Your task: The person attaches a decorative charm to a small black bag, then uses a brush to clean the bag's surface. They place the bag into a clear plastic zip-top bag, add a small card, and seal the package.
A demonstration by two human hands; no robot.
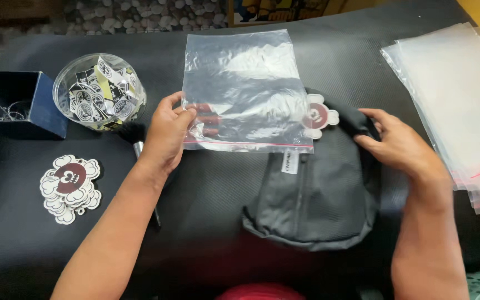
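My left hand (169, 132) pinches the lower left corner of a clear plastic zip bag (245, 89) with a red seal line, held flat above the black table (29, 244). My right hand (398, 143) grips the upper right edge of a dark grey fabric pouch (312, 194) lying on the table. The pouch has a zipper, a small white label and a flower-shaped white and maroon tag (319, 116) at its top. The zip bag overlaps the pouch's upper left part.
A clear round tub (99, 90) of small printed tags and a dark blue open box (15, 103) stand at the left. A stack of flower-shaped tags (70, 188) lies lower left. A pile of clear zip bags (459, 105) sits at the right. A black brush (134, 136) lies under my left wrist.
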